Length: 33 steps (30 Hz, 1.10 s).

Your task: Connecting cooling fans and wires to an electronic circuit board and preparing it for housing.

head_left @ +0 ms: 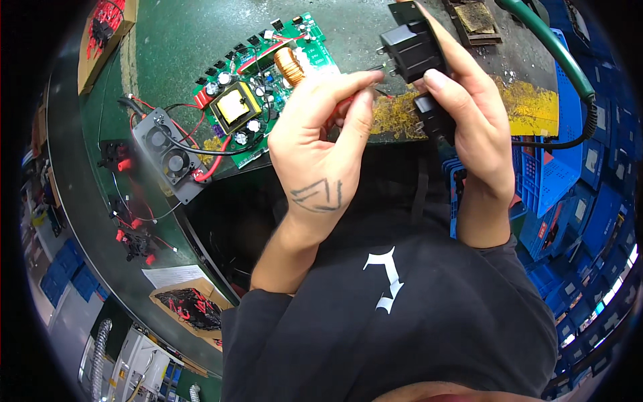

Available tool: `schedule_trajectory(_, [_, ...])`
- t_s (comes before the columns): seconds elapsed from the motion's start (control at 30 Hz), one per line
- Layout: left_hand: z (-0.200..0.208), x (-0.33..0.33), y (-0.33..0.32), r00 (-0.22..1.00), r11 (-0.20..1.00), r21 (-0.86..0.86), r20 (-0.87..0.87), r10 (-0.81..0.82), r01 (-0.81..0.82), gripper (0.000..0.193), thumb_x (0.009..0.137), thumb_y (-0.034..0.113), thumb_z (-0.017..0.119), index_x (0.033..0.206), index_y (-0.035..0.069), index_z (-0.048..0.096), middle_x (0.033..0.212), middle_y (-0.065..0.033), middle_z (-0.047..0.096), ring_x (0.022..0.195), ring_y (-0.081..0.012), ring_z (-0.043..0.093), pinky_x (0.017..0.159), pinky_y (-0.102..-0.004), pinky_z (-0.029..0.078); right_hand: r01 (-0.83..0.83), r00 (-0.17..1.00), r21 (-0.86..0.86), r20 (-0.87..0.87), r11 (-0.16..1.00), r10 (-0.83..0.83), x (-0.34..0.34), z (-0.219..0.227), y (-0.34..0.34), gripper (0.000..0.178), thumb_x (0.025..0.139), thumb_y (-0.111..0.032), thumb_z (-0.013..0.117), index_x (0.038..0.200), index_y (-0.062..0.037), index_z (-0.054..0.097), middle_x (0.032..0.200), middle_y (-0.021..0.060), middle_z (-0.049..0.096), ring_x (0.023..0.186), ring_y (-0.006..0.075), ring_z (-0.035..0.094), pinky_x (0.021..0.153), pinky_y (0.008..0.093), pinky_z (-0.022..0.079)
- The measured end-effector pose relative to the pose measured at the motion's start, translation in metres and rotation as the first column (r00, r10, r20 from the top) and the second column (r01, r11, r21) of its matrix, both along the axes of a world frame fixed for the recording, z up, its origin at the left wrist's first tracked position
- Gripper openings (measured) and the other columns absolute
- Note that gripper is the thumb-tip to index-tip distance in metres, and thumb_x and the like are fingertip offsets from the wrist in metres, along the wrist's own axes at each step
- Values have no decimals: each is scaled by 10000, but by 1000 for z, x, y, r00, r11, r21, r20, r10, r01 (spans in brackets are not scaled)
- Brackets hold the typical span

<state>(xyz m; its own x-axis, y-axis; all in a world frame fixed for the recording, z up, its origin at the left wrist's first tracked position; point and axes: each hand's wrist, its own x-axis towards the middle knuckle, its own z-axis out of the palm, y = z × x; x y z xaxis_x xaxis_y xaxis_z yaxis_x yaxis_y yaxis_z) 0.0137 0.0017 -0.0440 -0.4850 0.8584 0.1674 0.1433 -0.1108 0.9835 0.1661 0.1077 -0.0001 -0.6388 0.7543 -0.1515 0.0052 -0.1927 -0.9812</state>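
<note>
My right hand (472, 110) grips a black plastic socket panel (412, 50) with blocky housings and small metal terminals facing left. Thumb and fingers of my left hand (321, 127) pinch a thin dark wire (376, 68), its end close to those terminals. Something red shows inside the left palm, mostly hidden by the fingers. Just beyond that hand lies a green circuit board (313, 28) carrying a copper-wound coil (289, 65), a yellow-wrapped transformer (234, 107) and several capacitors. Red and black leads join it to a grey panel with two fans (164, 157).
A green tube (552, 50) with a black cable arches over the right side. A small metal tray (477, 20) sits at the far edge. Black parts with red caps (136, 242) lie left; cardboard boxes (191, 305) hold wires. Blue crates (556, 167) stand right.
</note>
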Motion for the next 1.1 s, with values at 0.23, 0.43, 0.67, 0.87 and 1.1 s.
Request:
schedule_trajectory(0.23, [-1,0,0,990,994,-98,126,66,-54,119,934,-23,709,1041,-8,757,875,-58,698,672,-65,601,608,-217,470,-126,980,49,164,991,116,-5,15,9,625,984,4,492,1572,88,296,1564,170,432,1425,206,425,1194,334,287])
schedule_trajectory(0.43, [-5,-7,0,999,996,-83,-34,5,-7,68,930,1,718,987,-20,750,797,-79,697,669,-131,632,628,-249,494,-97,988,92,125,991,86,-6,5,5,620,987,-7,503,1568,86,306,1587,175,406,1447,219,405,1200,341,281])
schedule_trajectory(0.67, [-9,-6,2,993,1000,11,-114,24,-23,51,926,15,726,954,-25,740,761,-72,669,650,-130,610,610,-257,481,-195,963,215,229,957,145,-3,10,11,623,976,-2,511,1561,88,319,1595,200,397,1479,245,372,1214,350,251])
schedule_trajectory(0.87, [-4,-4,3,997,998,-65,-80,21,-27,55,920,15,730,951,-29,740,751,-80,660,629,-130,601,590,-260,472,-275,920,240,348,931,182,0,22,18,633,958,3,518,1559,77,336,1598,202,392,1492,255,357,1224,348,227])
schedule_trajectory(1.1, [-9,-3,3,987,1000,-15,-161,19,-21,45,916,6,722,934,-35,731,743,-91,669,613,-150,621,577,-263,484,-354,879,422,455,835,143,0,25,14,632,952,-28,528,1553,67,358,1308,214,549,1187,299,529,1090,367,366])
